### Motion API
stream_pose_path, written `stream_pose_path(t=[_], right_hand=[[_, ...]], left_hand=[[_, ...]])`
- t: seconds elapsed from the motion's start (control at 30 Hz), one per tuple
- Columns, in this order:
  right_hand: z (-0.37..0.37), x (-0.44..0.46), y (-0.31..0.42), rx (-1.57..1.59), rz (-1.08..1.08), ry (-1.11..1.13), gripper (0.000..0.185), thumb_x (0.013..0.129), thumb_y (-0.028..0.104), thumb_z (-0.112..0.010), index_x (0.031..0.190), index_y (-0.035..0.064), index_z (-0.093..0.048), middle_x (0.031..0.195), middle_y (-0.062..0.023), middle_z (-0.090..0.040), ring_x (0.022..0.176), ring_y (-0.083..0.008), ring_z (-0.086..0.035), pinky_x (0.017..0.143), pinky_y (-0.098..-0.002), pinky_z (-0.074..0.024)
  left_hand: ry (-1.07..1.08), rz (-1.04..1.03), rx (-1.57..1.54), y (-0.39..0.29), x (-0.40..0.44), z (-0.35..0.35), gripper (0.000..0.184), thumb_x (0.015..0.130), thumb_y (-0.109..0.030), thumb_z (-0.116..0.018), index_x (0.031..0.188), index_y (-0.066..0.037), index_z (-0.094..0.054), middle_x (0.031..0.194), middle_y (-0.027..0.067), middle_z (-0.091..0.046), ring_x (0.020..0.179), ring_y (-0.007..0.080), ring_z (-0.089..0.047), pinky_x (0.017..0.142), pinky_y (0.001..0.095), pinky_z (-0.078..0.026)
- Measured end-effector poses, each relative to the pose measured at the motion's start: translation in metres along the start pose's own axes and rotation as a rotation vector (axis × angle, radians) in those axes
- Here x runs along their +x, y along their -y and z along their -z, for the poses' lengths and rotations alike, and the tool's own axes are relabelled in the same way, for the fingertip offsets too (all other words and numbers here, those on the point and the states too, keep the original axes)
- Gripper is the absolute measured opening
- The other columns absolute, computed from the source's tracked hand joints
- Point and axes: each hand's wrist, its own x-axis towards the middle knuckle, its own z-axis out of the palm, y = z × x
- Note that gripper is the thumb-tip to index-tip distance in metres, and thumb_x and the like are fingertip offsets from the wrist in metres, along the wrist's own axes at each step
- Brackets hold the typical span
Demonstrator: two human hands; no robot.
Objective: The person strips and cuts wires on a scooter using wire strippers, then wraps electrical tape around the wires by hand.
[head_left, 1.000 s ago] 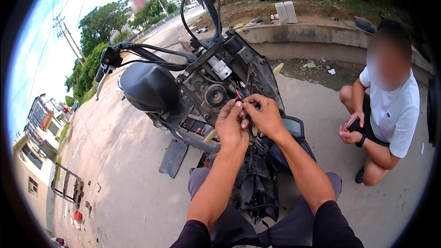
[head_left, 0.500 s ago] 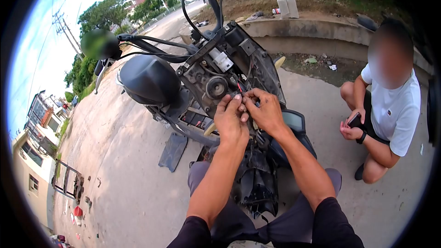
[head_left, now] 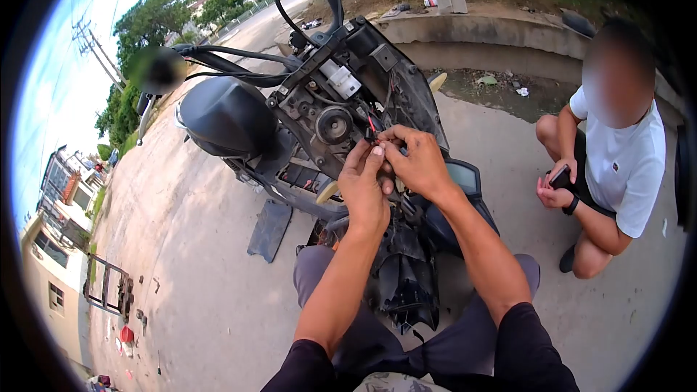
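Note:
In front of a scooter with its front panels off, my left hand (head_left: 365,181) and my right hand (head_left: 421,163) meet, fingertips close together. Both are closed in a pinch around thin wiring. A short red wire (head_left: 371,122) runs down to a small black connector (head_left: 370,134) at my left fingertips. My right thumb and forefinger pinch the wiring just beside it; its end is hidden by the fingers. Just above the hands sits a round black horn (head_left: 334,125), and a white-capped cylinder (head_left: 344,83) is fixed higher on the scooter's bare front.
A person in a white shirt (head_left: 616,156) squats at the right, holding a phone (head_left: 560,178). The black seat (head_left: 226,122) is at the left. On the concrete lies a dark panel (head_left: 270,230). Black body parts (head_left: 406,290) lie between my knees. A low kerb wall (head_left: 494,51) runs behind.
The view has shifted slightly, so the scooter appears a little further left. My fingers have moved slightly apart at the tips, and the black connector and red wire show more clearly between them.

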Motion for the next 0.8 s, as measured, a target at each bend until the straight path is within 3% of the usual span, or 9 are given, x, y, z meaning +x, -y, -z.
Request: stream_pose_path(t=[0.3,0.5,0.63,0.8], right_hand=[[0.012,-0.001,0.010,-0.043,0.045,0.075,0.031,0.093,0.024,-0.066,0.110,0.0001,-0.078,0.092,-0.0190,-0.077,0.089,-0.0362,-0.076,0.082,-0.0428,-0.0573],[0.027,0.002,0.018,-0.002,-0.117,0.181,0.029,0.093,0.022,-0.067,0.109,0.0013,-0.078,0.094,-0.0189,-0.077,0.089,-0.0372,-0.075,0.080,-0.0431,-0.0573],[0.020,0.002,0.018,-0.126,0.025,0.042,0.027,0.092,0.025,-0.072,0.104,0.0012,-0.078,0.094,-0.0181,-0.077,0.087,-0.0373,-0.075,0.078,-0.0441,-0.0576],[0.018,0.001,0.035,-0.361,0.142,-0.100,0.025,0.091,0.026,-0.076,0.101,0.0032,-0.074,0.093,-0.0156,-0.077,0.086,-0.0368,-0.075,0.075,-0.0457,-0.0577]], left_hand=[[0.065,-0.090,0.027,-0.001,0.000,-0.006,0.034,0.106,-0.003,-0.061,0.139,0.003,-0.056,0.106,0.0088,-0.068,0.069,0.0081,-0.060,0.047,0.0208,-0.042],[0.106,-0.162,0.158,-0.002,0.002,-0.005,0.034,0.108,-0.003,-0.054,0.142,0.002,-0.051,0.117,0.0131,-0.067,0.062,0.0087,-0.058,0.047,0.0209,-0.041],[0.119,-0.154,0.167,-0.002,0.009,0.000,0.033,0.109,-0.004,-0.052,0.141,0.002,-0.048,0.127,0.0178,-0.068,0.058,0.0107,-0.060,0.045,0.0218,-0.041],[0.108,-0.103,0.152,-0.004,0.008,0.005,0.033,0.109,-0.007,-0.051,0.141,0.002,-0.048,0.125,0.0167,-0.070,0.058,0.0102,-0.059,0.046,0.0212,-0.041]])
